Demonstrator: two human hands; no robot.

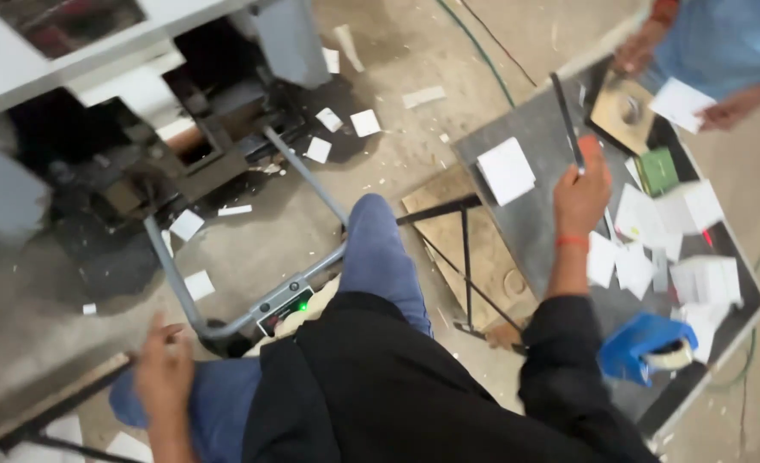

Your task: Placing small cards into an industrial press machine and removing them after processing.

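Observation:
My right hand is raised over a grey table and grips a thin dark rod that points up and away. A red band sits on that wrist. My left hand hangs low at the left beside my blue trouser leg, fingers loosely apart, holding nothing. Under my knees a grey metal foot bar with a small control box showing a green light runs across the floor.
White paper squares lie on the table and floor. A green pad, a stack of sheets and a blue cloth rest on the table. Another person's hand holds a white sheet at the top right. A grey machine stands at the left.

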